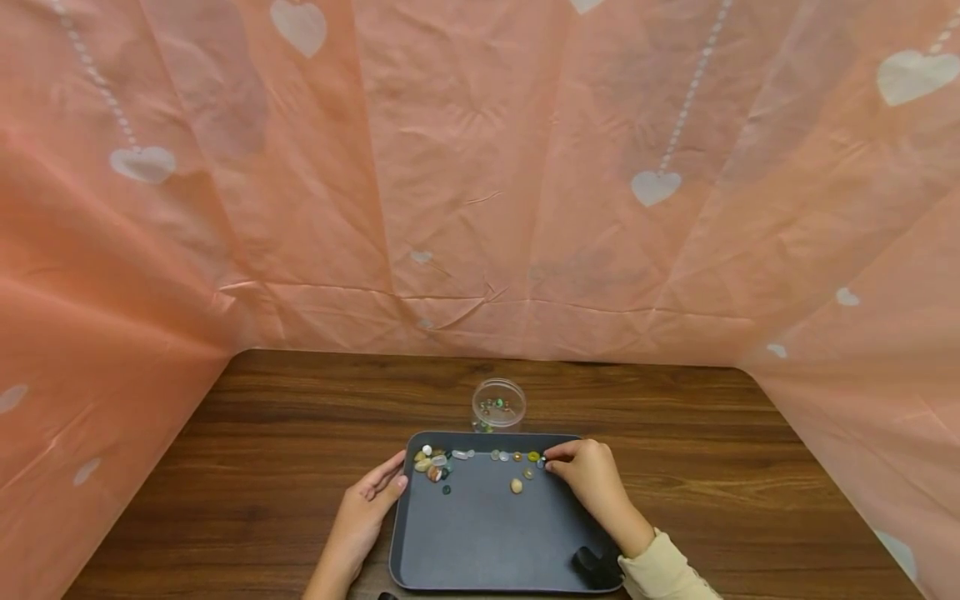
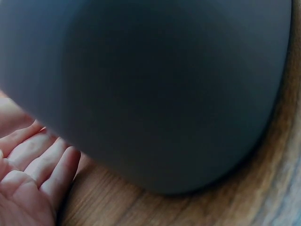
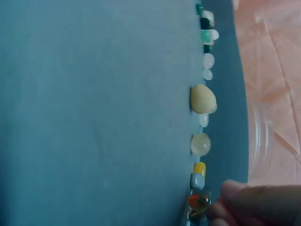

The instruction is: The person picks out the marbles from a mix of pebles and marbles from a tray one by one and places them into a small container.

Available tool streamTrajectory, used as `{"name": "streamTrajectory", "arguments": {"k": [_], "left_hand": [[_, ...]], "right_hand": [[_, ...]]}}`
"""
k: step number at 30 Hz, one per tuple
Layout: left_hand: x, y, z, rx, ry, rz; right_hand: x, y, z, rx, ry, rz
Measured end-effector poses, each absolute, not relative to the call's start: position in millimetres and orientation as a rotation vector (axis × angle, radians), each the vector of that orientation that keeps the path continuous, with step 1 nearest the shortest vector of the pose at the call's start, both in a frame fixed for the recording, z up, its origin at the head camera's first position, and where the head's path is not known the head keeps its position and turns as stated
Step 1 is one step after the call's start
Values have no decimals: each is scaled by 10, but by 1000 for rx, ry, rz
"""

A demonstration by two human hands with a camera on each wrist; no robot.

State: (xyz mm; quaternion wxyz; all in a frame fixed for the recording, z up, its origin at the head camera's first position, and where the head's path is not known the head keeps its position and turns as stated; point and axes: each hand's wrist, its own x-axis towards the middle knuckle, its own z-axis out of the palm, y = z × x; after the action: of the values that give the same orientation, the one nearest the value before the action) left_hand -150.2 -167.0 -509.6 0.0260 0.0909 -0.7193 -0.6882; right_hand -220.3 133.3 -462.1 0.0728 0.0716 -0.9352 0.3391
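Grey tray (image 1: 487, 542): 1; jar (image 1: 498, 404): 1; left hand (image 1: 367, 510) spread at edge, right hand (image 1: 592, 477) pinching 1 bead (image 3: 198, 200).

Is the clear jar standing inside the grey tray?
No, the clear jar stands on the wooden table just beyond the far rim of the grey tray.

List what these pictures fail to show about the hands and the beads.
- Right hand: head view too small to show whether its fingers pinch a bead; right wrist view cuts them off.
- Jar contents: too small.
- Left hand: cut off by the frame edge; blurred tray fills the left wrist view.
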Motion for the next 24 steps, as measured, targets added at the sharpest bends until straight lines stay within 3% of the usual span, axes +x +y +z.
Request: {"name": "streamTrajectory", "arguments": {"k": [19,24], "left_hand": [[-1489,-1674,-5093,273,-2246,-2105],[-1498,-1675,-5097,275,-2243,-2112]], "right_hand": [[-2215,1303,-4652,347,-2850,820],[-2235,1313,-4596,264,-2835,981]]}}
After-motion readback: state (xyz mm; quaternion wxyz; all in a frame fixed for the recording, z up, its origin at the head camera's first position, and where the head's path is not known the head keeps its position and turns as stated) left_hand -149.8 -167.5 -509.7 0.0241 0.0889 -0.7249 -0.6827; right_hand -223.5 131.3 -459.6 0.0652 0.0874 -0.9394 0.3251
